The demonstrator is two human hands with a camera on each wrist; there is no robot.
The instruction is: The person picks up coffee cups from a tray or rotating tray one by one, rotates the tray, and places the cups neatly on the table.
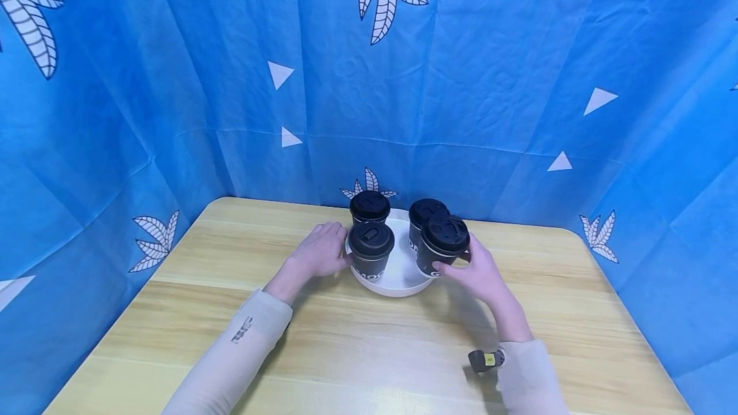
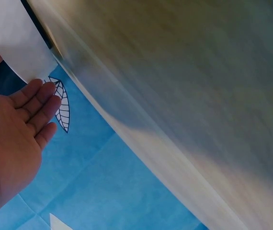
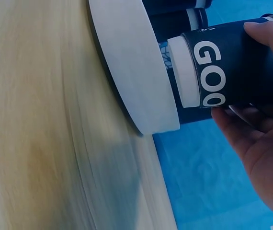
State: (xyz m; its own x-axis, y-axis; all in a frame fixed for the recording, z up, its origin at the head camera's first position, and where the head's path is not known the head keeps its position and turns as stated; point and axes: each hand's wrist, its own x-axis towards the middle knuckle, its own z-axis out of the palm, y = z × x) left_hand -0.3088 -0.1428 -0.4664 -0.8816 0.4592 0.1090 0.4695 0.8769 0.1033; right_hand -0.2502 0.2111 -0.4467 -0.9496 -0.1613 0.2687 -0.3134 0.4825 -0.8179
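Observation:
A round white tray [image 1: 398, 280] holds lidded black paper coffee cups. My right hand [image 1: 475, 274] grips one paper coffee cup [image 1: 435, 255] at the tray's right side, thumb in front and fingers around the back. In the right wrist view, that cup [image 3: 242, 64] has its pale base above the tray rim, with white "GOO" lettering. At the tray's left edge is my left hand [image 1: 323, 248], beside the near-left cup [image 1: 370, 255]. Its fingers [image 2: 40, 103] are loosely bent near the tray wall [image 2: 21, 38]; firm contact cannot be confirmed.
Another cup [image 1: 369, 207] stands at the back left of the tray, and one [image 1: 423, 213] at the back right, partly behind the held cup. The wooden table [image 1: 346, 351] ends at a blue patterned curtain [image 1: 369, 95]. A small black device [image 1: 485, 360] is attached at the right sleeve.

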